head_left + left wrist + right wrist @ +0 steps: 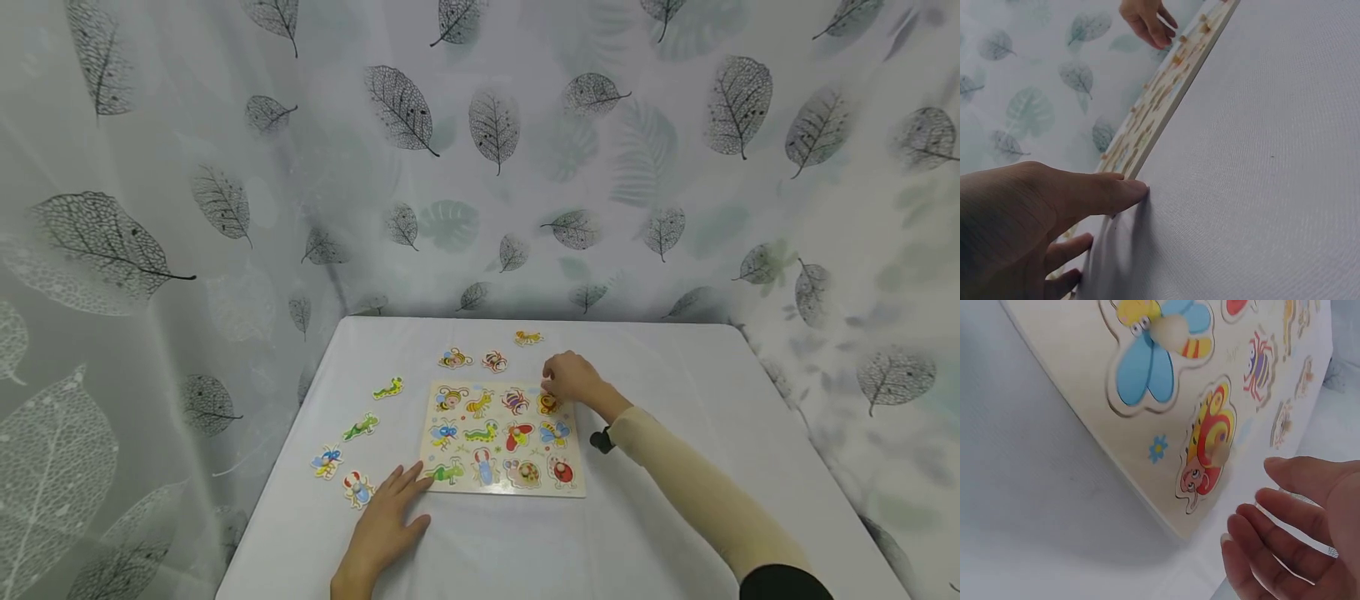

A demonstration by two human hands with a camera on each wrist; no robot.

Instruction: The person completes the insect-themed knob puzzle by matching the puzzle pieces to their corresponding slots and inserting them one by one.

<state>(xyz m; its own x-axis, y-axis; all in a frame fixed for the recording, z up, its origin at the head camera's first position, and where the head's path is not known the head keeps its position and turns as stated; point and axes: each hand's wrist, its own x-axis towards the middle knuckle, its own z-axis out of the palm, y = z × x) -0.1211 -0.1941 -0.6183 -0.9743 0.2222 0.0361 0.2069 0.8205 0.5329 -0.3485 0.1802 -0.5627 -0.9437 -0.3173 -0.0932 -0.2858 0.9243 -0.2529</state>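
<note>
A wooden peg puzzle board [457, 454] with colourful insect pictures lies on the table. My left hand [390, 517] rests at its lower left corner, fingers spread; in the left wrist view the thumb [1125, 195] lies along the board's edge. Above the far right corner, my right hand [573, 377] hovers with loosely bent fingers and nothing between them. Right beside it, the red-and-yellow snail piece [1200, 450] sits in its recess, its round knob [1217, 454] upward. A blue-winged dragonfly piece [1144, 369] with a knob is also in the board.
Loose pieces lie beyond the board: a bee [454, 358], a spider [495, 361] and a yellow insect [528, 337]. To the left are a green caterpillar [387, 388], a green grasshopper [361, 427], a blue-winged insect [327, 462] and a beetle [358, 489]. A leaf-patterned curtain [510, 192] surrounds the white table.
</note>
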